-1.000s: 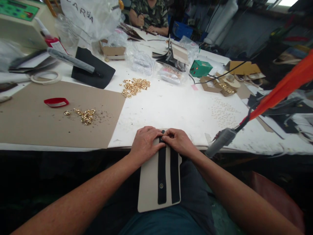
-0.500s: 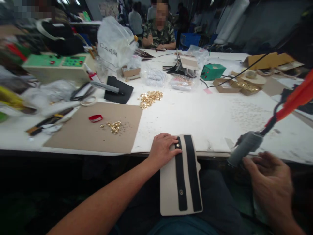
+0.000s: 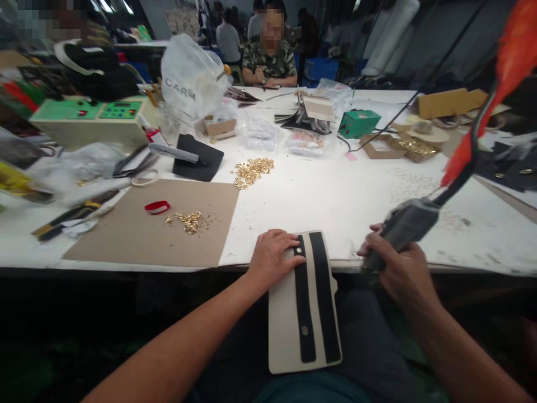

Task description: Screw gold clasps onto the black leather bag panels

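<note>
The stiff beige rectangular panel point(image 3: 283, 336) with rounded corners lies over the person's dark trousers point(image 3: 364, 330), its far end overlapping the edge of the white worktable point(image 3: 302, 196) in this view. Take that panel as the clock's centre, with twelve pointing away from the person. Soft cloth under a stiff sheet looks like the first weakness: if the legs shift, the panel could rock or slide towards six.

The bare left hand point(image 3: 271, 254) is at eleven, fingers spread over the panel's face, thumb and forefinger parted around the small pale-gold metal stud point(image 3: 298, 250) on the inner long black strap point(image 3: 305, 302). Should that hand lift or drag, the strap might creep out of line or the stud might tip. The darker round metal stud point(image 3: 305, 330) near six has no finger on it, nor has the outer long black strip point(image 3: 325, 296), so a twist would go unchecked there.

At two, the bare right hand point(image 3: 405, 274) is wrapped around the grey cylindrical tool point(image 3: 413, 224), which slants down and inward. Its nose is dark and blurred, so I can't say what is fitted there. Brought in tilted, it could skid off the stud, scuff the strap or catch the left thumb close beside the metal. The bright orange cloth point(image 3: 512, 67) and black cord point(image 3: 474, 157) above could tug it off line if pulled taut.
</note>
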A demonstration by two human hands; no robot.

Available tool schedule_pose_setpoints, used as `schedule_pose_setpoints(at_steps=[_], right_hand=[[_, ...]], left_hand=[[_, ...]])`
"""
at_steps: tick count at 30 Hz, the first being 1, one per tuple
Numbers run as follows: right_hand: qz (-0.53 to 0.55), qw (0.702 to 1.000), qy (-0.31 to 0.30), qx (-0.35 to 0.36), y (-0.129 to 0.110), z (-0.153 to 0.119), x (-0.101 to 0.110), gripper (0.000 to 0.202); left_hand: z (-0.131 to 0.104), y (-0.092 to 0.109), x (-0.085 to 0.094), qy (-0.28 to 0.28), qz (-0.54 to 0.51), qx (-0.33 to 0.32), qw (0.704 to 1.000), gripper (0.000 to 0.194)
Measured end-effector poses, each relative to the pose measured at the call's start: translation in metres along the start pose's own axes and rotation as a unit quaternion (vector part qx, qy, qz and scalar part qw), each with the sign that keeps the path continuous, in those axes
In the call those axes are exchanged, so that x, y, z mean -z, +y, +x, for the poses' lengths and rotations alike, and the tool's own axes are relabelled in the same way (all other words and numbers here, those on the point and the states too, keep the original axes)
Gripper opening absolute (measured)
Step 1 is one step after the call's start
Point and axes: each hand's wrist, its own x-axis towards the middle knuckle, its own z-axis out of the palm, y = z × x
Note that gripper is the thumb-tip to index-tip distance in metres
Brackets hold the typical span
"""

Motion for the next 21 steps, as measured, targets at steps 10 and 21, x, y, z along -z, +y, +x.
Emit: schedule_pose_setpoints(at_steps=[10, 21], right_hand=[[0.161, 0.971, -0.138, 0.111, -0.021, 0.006, -0.118, 0.038], [0.09, 0.971, -0.158, 0.156, -0.002, 0.009, -0.127, 0.033]], left_hand=[[0.002, -0.009, -0.004, 0.004, 0.008, -0.021, 1.0, 0.036], [0.002, -0.008, -0.004, -0.013, 0.002, -0.013, 1.0, 0.033]])
